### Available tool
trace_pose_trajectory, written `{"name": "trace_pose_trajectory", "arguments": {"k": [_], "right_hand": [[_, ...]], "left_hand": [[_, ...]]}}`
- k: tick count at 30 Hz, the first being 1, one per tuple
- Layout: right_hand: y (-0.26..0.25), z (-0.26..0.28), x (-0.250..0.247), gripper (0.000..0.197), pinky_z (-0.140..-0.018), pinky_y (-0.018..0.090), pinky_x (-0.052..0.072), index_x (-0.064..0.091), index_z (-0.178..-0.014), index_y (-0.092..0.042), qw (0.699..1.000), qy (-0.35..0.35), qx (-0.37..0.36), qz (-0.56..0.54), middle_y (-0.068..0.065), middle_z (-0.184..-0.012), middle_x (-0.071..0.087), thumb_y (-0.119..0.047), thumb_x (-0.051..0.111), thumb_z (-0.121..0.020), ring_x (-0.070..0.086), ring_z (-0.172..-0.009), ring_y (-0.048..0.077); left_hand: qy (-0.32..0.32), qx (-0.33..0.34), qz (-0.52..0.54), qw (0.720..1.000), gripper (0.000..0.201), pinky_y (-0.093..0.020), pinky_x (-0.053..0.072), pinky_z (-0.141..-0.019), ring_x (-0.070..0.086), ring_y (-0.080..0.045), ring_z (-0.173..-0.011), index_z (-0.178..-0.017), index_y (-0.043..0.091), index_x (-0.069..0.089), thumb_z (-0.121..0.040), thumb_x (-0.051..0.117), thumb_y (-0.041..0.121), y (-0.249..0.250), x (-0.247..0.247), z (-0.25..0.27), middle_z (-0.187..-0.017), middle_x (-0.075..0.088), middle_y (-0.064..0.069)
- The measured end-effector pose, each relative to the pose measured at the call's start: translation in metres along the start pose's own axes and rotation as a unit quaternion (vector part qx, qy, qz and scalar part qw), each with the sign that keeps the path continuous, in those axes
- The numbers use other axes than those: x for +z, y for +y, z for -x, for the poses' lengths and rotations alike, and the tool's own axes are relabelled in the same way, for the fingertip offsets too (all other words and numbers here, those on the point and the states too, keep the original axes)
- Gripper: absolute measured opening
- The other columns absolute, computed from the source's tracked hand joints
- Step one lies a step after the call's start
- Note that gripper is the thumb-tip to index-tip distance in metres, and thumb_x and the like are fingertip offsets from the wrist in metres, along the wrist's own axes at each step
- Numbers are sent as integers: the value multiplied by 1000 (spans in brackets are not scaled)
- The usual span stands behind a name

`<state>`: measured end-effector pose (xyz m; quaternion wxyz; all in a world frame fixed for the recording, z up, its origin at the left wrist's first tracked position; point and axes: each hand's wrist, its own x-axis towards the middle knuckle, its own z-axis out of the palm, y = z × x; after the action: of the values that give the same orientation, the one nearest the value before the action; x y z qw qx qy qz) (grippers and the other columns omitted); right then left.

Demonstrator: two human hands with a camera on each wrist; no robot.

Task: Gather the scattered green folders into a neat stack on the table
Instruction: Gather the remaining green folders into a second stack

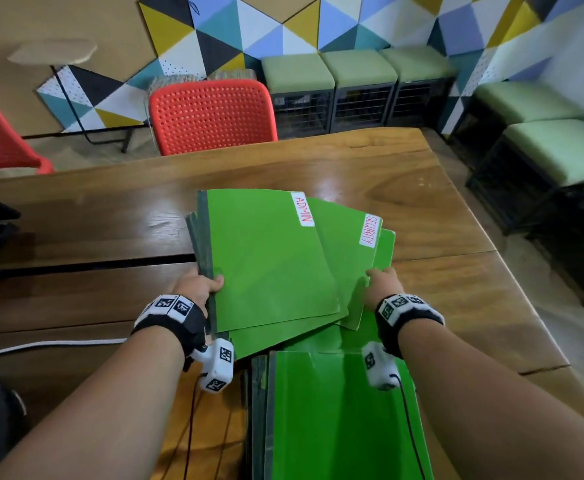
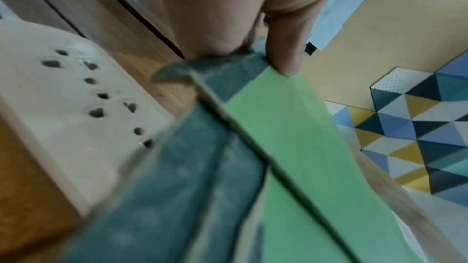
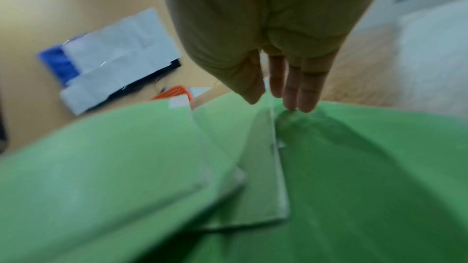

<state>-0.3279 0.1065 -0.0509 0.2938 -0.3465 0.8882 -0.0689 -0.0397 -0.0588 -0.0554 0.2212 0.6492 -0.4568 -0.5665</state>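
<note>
Left hand fingers clamp the fanned green folders at their spines, long axes pointing away across the worktop; right hand fingers straight, touching them.

Past the fanned folders you have bare tabletop; a power strip crowds your left, a red chair blocks beyond.

Wooden table, glossy planks with a dark seam. On it: near stack of green folders at front edge, white power strip, white cable at left.
</note>
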Motion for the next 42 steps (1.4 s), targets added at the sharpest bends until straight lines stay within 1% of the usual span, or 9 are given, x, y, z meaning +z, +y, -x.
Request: {"name": "trace_pose_trajectory", "arguments": {"k": [4, 10, 15, 20, 25, 29, 32, 35, 42], "right_hand": [[-4, -18, -5, 18, -74, 29, 47, 57, -105, 2, 996, -4, 60, -69, 13, -99, 61, -8, 47, -95, 52, -81, 23], [-8, -43, -4, 27, -56, 24, 40, 43, -65, -8, 989, -33, 90, -111, 4, -65, 45, -10, 50, -91, 42, -56, 15], [-14, -56, 9, 23, -56, 25, 41, 43, -68, -10, 991, -16, 102, -91, 7, -79, 52, -15, 54, -88, 45, -60, 17], [-14, -60, 15, 17, -57, 27, 48, 57, -90, -5, 990, -21, 99, -96, 12, -101, 62, -20, 57, -84, 54, -68, 19], [-11, -56, 15, 41, -84, 41, 57, 56, -113, -10, 989, -33, 80, -123, 10, -113, 57, -34, 64, -81, 62, -91, 24], [-17, -51, 9, 78, -97, 49, 49, 34, -142, -11, 962, -26, 60, -264, 14, -136, 48, -43, 69, -81, 56, -116, 33], [-23, -45, 2, 53, -93, 49, 52, 48, -126, -6, 932, -3, 35, -360, 12, -118, 62, -29, 70, -84, 63, -104, 30], [-23, -40, -6, 42, -93, 46, 52, 53, -119, -3, 953, 41, 56, -296, 14, -112, 63, -30, 62, -88, 61, -103, 32], [7, -41, -7, 35, -88, 40, 51, 59, -112, 2, 970, 74, 142, -180, 20, -114, 62, -26, 53, -92, 61, -103, 35]], "left_hand": [[-24, 19, -130, 991, 45, -52, 44, -102, 59, -33, -110, -122, 9, 58, -80, 72, 11, -1, 17, -14, -119, 65, -13], [-85, 33, -242, 966, 66, -52, 35, -111, 46, -35, -131, -145, 12, 31, -89, 64, 18, 2, 41, -18, -146, 44, -15], [-107, 74, -297, 946, 72, -44, 33, -113, 42, -32, -136, -149, 10, 27, -89, 65, 19, 5, 53, -22, -151, 39, -13], [-100, 71, -216, 969, 78, -43, 39, -109, 52, -26, -124, -146, 11, 30, -81, 73, 7, 4, 48, -25, -142, 49, -8], [-132, 74, -172, 973, 62, -50, 36, -110, 51, -25, -127, -136, 14, 45, -80, 70, 11, 2, 34, -33, -137, 55, -6], [-113, 82, -104, 985, 63, -57, 38, -107, 52, -32, -126, -127, 21, 46, -69, 71, 23, -32, 19, -82, -131, 59, -10], [-95, 86, -178, 976, 61, -52, 41, -106, 54, -30, -124, -130, 16, 49, -82, 56, 52, -9, 24, -44, -133, 58, -7], [-122, 71, -238, 961, 68, -46, 41, -106, 57, -28, -119, -127, 10, 55, -86, 41, 62, 6, 32, -16, -132, 60, -7], [-176, 2, -264, 948, 52, -46, 34, -113, 39, -31, -137, -147, 5, 33, -99, 48, 20, 3, 54, -1, -151, 39, -11]]}}
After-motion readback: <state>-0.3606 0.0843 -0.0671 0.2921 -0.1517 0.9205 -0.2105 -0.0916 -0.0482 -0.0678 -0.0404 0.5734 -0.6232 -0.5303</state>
